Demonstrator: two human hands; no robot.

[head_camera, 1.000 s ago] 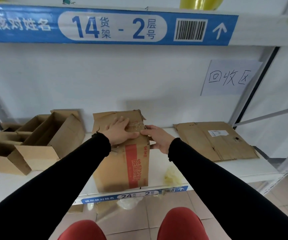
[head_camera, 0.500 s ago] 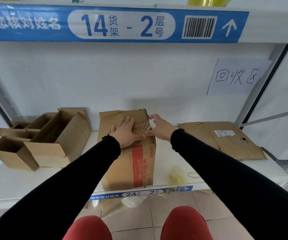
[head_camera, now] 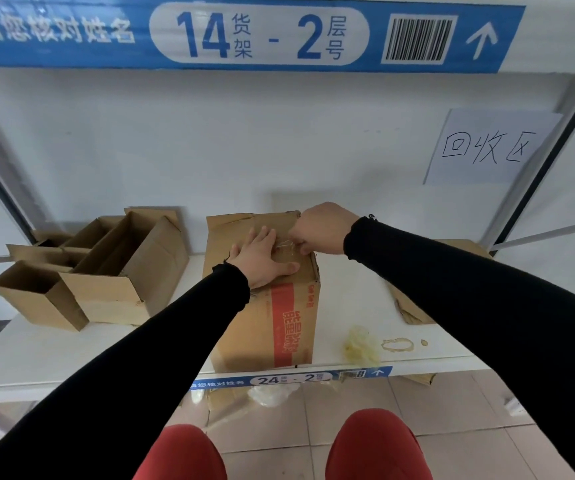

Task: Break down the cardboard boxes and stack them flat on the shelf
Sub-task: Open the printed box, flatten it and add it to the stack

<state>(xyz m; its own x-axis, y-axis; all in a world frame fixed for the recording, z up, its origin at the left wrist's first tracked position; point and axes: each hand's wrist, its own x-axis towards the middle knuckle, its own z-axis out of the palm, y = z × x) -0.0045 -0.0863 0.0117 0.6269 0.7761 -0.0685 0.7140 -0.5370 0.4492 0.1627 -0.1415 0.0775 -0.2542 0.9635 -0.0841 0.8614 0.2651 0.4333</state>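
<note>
A closed cardboard box with a red printed stripe stands upright at the front edge of the white shelf. My left hand lies flat on its top with fingers spread, pressing down. My right hand is curled over the box's top right edge and pinches a strip of clear tape lifted off the lid. A flattened piece of cardboard lies on the shelf to the right, mostly hidden by my right sleeve.
Several open, empty cardboard boxes stand on the shelf's left part. A crumpled wad of yellowish tape lies near the front edge right of the box. A handwritten paper sign hangs on the back wall. Below are tiled floor and cardboard scraps.
My right hand rose from the box's right side to its top edge and curled on the tape, lifting it. My left hand stayed flat on the lid. The camera moved closer.
</note>
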